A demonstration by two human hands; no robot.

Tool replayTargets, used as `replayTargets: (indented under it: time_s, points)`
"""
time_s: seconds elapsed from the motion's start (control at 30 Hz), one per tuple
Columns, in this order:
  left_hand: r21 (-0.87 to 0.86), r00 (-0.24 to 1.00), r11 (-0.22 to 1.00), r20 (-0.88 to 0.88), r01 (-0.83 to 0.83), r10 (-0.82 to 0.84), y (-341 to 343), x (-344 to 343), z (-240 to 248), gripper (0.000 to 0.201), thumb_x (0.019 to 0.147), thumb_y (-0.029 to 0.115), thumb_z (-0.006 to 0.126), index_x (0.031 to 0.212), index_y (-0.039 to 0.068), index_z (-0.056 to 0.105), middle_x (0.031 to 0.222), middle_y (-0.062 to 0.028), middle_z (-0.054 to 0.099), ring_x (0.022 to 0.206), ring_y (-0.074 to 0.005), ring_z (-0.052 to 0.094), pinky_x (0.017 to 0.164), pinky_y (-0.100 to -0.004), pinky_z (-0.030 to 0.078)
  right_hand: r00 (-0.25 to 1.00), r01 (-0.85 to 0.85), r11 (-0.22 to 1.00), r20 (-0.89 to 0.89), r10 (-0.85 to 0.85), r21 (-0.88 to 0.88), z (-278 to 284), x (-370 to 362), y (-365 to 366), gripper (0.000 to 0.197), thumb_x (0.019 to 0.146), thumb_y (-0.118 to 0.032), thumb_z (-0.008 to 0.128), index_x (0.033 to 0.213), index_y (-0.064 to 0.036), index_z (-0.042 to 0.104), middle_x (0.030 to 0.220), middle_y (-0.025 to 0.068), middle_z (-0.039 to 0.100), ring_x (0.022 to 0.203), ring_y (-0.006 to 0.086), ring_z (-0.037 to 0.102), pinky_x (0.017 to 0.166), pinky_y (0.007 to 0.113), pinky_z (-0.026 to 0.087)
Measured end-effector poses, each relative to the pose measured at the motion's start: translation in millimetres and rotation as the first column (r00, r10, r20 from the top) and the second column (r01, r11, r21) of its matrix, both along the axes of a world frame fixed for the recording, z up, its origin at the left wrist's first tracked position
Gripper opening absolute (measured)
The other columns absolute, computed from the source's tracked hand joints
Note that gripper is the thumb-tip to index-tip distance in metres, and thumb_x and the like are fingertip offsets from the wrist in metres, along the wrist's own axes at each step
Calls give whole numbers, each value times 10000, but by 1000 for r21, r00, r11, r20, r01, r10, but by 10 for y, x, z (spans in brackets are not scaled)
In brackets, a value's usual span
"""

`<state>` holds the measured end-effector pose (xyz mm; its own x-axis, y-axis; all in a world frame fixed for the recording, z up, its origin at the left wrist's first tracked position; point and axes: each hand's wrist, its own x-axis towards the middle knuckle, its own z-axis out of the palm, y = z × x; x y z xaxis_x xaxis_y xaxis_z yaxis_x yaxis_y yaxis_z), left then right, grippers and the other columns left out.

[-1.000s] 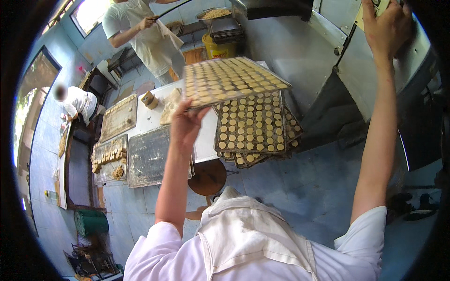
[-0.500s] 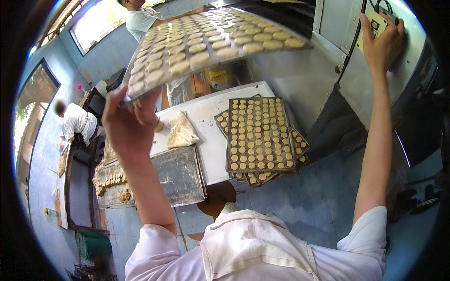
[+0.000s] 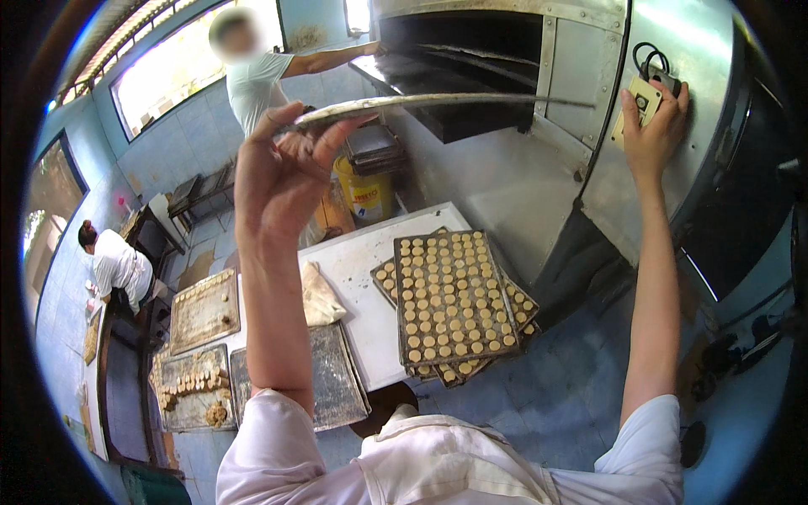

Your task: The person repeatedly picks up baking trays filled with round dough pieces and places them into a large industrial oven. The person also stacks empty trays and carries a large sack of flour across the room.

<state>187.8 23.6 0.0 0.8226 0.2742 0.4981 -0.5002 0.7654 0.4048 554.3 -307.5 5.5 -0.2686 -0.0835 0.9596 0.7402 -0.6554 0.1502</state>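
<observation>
One tray (image 3: 438, 99), thin, probably stiff, best gripped by its rim: the worker's left fingers (image 3: 337, 141) clasp one end, right fingers (image 3: 672, 108) spread over a beige box (image 3: 645, 108).

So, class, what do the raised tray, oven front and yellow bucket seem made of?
Raised tray: probably thin metal, with a dull silvery edge. Oven front: likely sheet metal, its grey panels shiny and riveted. Yellow bucket: apparently smooth plastic, by its bright colour.
</observation>
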Motion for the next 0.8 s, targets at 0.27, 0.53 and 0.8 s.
replayTargets:
  time_s: [0.27,0.53,0.8]
  points:
    - [157,950,943,-64,-293,306,-70,379,-104,291,936,49,533,1162,-125,474,1148,-293,674,1028,-350,726,889,-455,663,995,-25,999,-93,29,47,9,-15,42,573,947,-459,712,1323,-72,520,1540,343,340,1444,471,353,1149,546,300]
    - [208,937,920,-40,-333,348,147,920,-177,408,917,55,562,1288,-95,486,1198,-237,668,1096,-332,695,944,-453,634,995,-28,998,-93,33,54,-16,-10,-4,573,935,-426,736,1324,-66,520,1553,327,337,1431,450,377,1154,529,309]
    - [171,928,914,18,-369,372,895,1883,-313,430,929,58,541,1331,-77,465,1313,-212,607,1219,-332,616,1054,-508,544,996,21,1000,-89,-19,12,18,-94,6,562,954,-382,730,1353,-67,492,1553,321,329,1460,454,337,1172,539,284]
